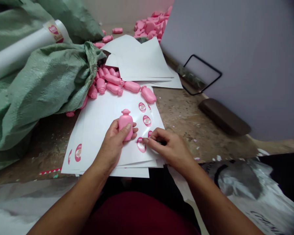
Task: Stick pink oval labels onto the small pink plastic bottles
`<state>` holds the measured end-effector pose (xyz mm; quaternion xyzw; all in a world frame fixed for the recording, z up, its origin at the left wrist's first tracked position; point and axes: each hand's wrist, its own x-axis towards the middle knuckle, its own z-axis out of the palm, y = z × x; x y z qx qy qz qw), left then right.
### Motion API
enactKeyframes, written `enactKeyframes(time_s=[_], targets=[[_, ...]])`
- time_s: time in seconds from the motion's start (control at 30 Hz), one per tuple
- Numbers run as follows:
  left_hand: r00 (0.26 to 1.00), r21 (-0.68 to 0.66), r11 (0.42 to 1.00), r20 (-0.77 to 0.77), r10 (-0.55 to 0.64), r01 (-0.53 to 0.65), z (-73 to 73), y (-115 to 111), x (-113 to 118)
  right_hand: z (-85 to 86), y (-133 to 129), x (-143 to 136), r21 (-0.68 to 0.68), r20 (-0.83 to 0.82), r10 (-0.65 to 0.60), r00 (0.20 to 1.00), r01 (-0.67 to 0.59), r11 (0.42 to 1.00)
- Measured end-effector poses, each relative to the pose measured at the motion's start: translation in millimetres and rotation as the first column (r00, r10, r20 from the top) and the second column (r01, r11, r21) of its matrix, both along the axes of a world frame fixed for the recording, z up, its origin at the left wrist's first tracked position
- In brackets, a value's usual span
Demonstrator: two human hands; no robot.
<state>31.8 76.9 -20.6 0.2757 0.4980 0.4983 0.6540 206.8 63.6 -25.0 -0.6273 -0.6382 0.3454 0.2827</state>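
Note:
A pink bottle (125, 123) stands upright in my left hand (115, 138), thumb across its front and fingers behind it. My right hand (165, 143) is at the right part of the white sticker sheets (100, 130), thumb and forefinger pinched at the edge of an oval pink-and-white sticker (141, 144). Something dark shows under its curled fingers; whether the sticker's edge is lifted cannot be made out. More oval stickers (147, 120) lie above that hand. Several pink bottles (114, 79) lie at the far edge of the sheets.
A green woven sack (51, 75) with a white roll (22, 49) on it fills the left. Blank white sheets (142, 62) and a pink heap (150, 26) lie at the back. A dark brown case (224, 116) and a black wire frame (220, 70) are right.

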Motion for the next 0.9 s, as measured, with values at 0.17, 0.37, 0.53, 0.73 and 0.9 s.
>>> enactKeyframes(time_s=[0.17, 0.37, 0.53, 0.73, 0.9], targets=[[0.996, 0.046, 0.997, -0.065, -0.055, 0.058, -1.0, -3, -2, 23.5, -4, 6, -0.05, -0.375, -0.142, 0.916, 0.133, 0.99], [0.96, -0.021, 0.985, 0.228, -0.164, 0.174, 17.3, -15, 1, 31.5, -3, -8, -0.041, -0.431, 0.009, 0.902, -0.03, 0.999], [0.912, -0.063, 0.969, 0.359, -0.2, 0.238, 28.1, -25, -1, 26.6, -1, -15, -0.061, -0.442, 0.057, 0.895, -0.093, 0.994], [0.927, -0.053, 0.973, 0.322, -0.195, 0.223, 24.7, -29, -5, 21.1, -3, -19, -0.077, -0.505, 0.056, 0.861, -0.11, 0.991], [0.937, -0.043, 0.977, 0.295, -0.188, 0.21, 24.2, -30, -4, 15.7, -6, -20, -0.066, -0.492, 0.042, 0.87, -0.085, 0.994]])
